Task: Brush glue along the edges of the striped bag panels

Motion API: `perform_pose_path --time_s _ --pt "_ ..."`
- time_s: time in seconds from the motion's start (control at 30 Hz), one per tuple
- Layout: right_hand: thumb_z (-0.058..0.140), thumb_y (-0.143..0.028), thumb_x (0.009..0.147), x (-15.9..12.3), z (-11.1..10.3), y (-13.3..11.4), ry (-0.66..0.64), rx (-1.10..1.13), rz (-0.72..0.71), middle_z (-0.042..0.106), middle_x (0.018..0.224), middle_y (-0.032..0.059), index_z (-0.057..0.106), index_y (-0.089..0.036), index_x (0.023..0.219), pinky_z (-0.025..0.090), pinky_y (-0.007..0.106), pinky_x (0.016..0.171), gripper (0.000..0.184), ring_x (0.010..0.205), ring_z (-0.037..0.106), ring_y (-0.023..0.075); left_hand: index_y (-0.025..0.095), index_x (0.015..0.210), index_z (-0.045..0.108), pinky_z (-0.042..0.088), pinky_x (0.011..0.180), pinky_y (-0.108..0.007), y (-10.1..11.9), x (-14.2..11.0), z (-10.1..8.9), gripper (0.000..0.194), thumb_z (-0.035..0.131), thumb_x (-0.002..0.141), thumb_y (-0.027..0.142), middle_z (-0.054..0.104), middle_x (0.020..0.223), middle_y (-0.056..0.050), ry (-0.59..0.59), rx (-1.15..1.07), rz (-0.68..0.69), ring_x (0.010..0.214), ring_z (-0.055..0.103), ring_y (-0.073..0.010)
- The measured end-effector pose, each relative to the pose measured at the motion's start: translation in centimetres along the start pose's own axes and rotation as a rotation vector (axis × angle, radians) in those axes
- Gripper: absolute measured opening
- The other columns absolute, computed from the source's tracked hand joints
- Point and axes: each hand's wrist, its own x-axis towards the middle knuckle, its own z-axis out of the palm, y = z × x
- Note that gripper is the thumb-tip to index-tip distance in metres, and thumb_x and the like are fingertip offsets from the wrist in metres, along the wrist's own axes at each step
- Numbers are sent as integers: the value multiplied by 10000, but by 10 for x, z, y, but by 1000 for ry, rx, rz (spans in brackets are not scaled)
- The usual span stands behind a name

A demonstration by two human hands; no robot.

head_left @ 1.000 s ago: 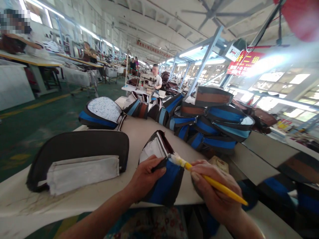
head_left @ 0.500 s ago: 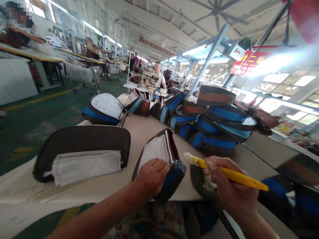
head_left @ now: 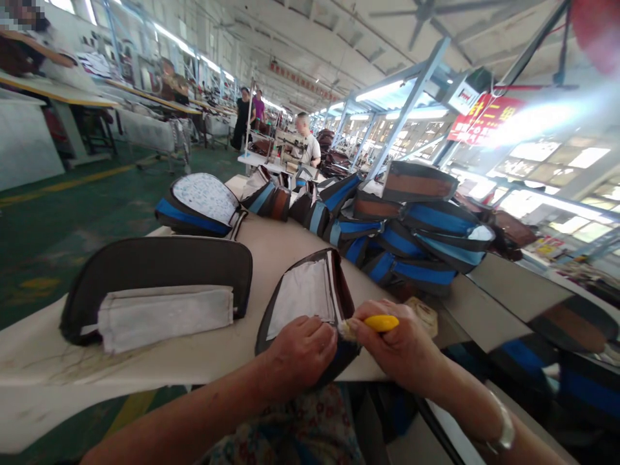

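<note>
My left hand [head_left: 301, 354] is closed on the near edge of a dark bag panel [head_left: 304, 298] with a white lining, standing tilted at the table's front edge. My right hand [head_left: 398, 349] is closed round a yellow-handled brush [head_left: 380, 322], whose pale bristles touch the panel's lower right edge right beside my left fingers. The brush handle is mostly hidden in my fist.
A second dark panel with a white pocket [head_left: 159, 298] lies to the left on the pale table [head_left: 271, 252]. A heap of blue, black and brown bag parts [head_left: 411, 239] is piled behind and to the right. Other people work at distant tables [head_left: 304, 145].
My right hand brought the brush back from the right to the panel's edge, handle now pointing toward the camera. My left hand shifted its hold, and the panel now shows more white lining.
</note>
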Motion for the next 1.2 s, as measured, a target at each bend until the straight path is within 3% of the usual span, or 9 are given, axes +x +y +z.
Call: perform_pose_path --time_s 0.3,0.43,0.5,0.6,0.73,0.83,1.0,1.1,1.2 --pt "584 -309 947 0 6 5 135 51 49 624 673 -16 634 -230 769 412 307 609 201 610 566 158 127 1041 616 428 636 -326 -17 -8 -8 162 475 964 153 607 814 -53 42 -85 -36 699 524 -177" --pt "660 -378 902 -7 12 4 592 736 399 471 534 -58 644 -217 810 310 223 409 187 425 403 99 163 1012 636 465 678 -260 -44 -13 -25 125 524 963 187 628 863 -46 127 -313 -330 759 589 -151" --pt "645 -409 894 -12 32 -2 590 1180 484 378 466 -85 619 -212 771 253 199 374 233 352 252 69 189 954 639 471 673 -236 -54 -18 -31 54 596 929 210 632 844 -14 123 -402 -523 757 612 -137" --pt "612 -421 909 -13 77 -14 464 1576 515 360 422 -97 610 -214 748 355 207 434 262 327 190 56 203 955 618 485 671 -240 -63 -29 -36 90 651 888 254 642 825 11 162 -357 -775 736 622 -141" --pt "626 -425 903 -4 119 -35 460 1820 498 411 432 -92 659 -218 804 344 189 420 233 311 184 43 199 935 640 512 749 -271 -63 -45 -50 183 470 979 252 654 942 -45 171 -270 -730 824 639 -156" --pt "661 -414 884 9 127 -48 453 1926 478 447 429 -90 679 -216 802 464 203 521 215 303 234 29 194 1105 639 527 894 -329 -58 -51 -66 248 433 979 253 623 1166 -112 138 -283 -677 1032 635 -197" --pt "694 -470 864 31 129 -57 415 1937 501 463 463 -110 693 -233 823 553 434 907 240 336 281 40 148 1215 619 495 1015 -486 -48 -52 -71 526 711 815 476 518 1349 -206 120 -240 -669 1230 538 -340" --pt "644 -458 905 38 115 -50 450 1852 452 448 488 -119 677 -237 835 511 513 992 234 346 278 45 183 1105 686 519 980 -410 -48 -47 -67 266 594 922 352 595 1241 -153 149 -358 -762 1143 597 -267" --pt "635 -394 927 39 91 -35 593 1722 429 439 520 -124 597 -216 754 496 451 1036 252 358 276 34 204 1015 719 524 932 -343 -53 -37 -70 211 528 941 253 641 1132 -99 131 -510 -822 1053 627 -217"
